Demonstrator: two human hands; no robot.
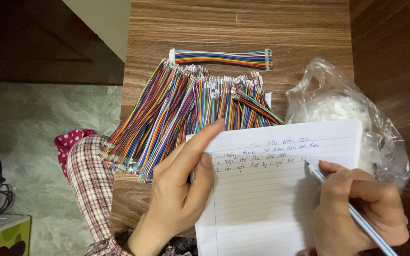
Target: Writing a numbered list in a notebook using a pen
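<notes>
Right hand closed around pen, tip touching lined notebook at end of third handwritten line. Left hand lay on notebook's left edge, fingers loosely curled, thumb on page, forefinger stretched along top corner; gripped nothing. Notebook rested on wooden counter, overlapping loose pile of coloured wires. Bundled ribbon cable lay beyond pile, apart from it. Clear plastic bag with white contents sat just beside notebook's far right corner. Checked sleeve at left.
</notes>
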